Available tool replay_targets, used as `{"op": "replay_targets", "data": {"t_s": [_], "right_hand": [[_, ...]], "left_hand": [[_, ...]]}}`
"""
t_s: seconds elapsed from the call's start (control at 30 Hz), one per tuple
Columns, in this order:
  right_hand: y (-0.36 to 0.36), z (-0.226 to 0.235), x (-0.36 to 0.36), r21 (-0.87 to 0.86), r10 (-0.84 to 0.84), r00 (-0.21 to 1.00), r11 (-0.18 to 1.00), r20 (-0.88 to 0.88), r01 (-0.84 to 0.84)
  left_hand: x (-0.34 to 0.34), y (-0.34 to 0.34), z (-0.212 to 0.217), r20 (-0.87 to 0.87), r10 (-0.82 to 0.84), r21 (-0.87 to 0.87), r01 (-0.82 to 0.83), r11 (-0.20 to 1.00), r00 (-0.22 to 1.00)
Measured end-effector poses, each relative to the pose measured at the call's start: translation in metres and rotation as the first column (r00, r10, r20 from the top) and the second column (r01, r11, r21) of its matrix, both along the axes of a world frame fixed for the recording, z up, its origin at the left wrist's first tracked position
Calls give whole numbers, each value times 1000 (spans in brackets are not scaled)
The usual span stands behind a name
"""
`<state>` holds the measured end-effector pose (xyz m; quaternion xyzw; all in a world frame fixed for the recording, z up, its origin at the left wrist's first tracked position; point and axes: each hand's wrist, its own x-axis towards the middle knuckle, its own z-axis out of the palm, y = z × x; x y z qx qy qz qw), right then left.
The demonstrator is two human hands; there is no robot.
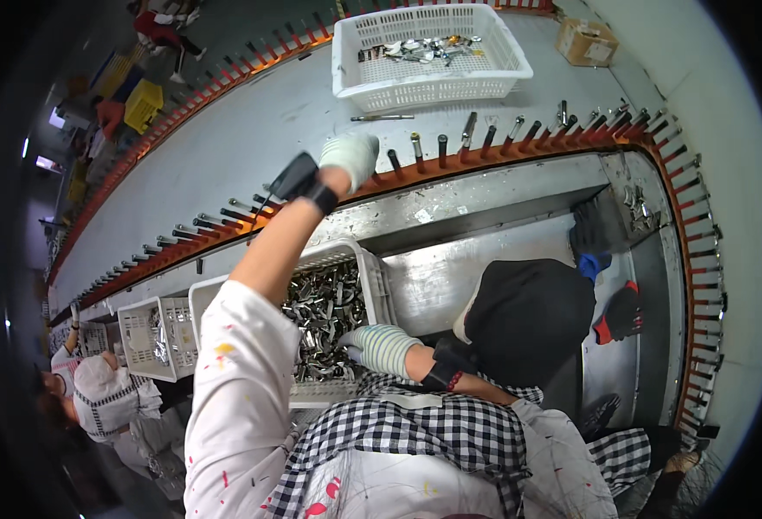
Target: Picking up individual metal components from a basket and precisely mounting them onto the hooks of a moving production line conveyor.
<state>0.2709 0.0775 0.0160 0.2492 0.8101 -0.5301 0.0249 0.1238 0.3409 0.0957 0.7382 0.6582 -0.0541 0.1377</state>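
While the left hand, gloved in white, is being stretched out to the orange conveyor rail beyond the white crate, its fingers are being curled together over one of the upright pegs; whether anything is being pinched inside the glove cannot be told. A black band is being worn at that wrist. The right hand, in a striped glove, is being rested at the near right edge of the same crate, its fingers loosely bent and touching the heap of shiny metal parts filling it. A second white basket with a few metal pieces is being carried on the grey belt far beyond the crate. Just right of the crate, a black cloth bundle is lying on the steel bench.
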Motion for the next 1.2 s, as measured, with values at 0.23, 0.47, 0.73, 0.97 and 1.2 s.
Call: {"op": "replay_targets", "data": {"t_s": [0.23,0.47,0.73,0.97,1.2], "right_hand": [[-4,3,2,30,-5,1000,1000,19,4],[-14,8,-5,-24,15,999,1000,-42,-16],[-15,-7,-3,52,-16,998,998,-61,19],[24,6,0,-57,-333,922,943,-197,329],[107,108,-37,317,-367,816,787,-447,529]], "left_hand": [[51,-24,-4,368,-167,261,70,963,915],[55,45,-34,223,-2,181,-40,983,975],[18,-147,-15,67,-184,317,154,936,981],[-65,-322,-96,319,371,53,-407,912,872],[-42,-466,-106,356,493,-19,-521,853,794]]}}
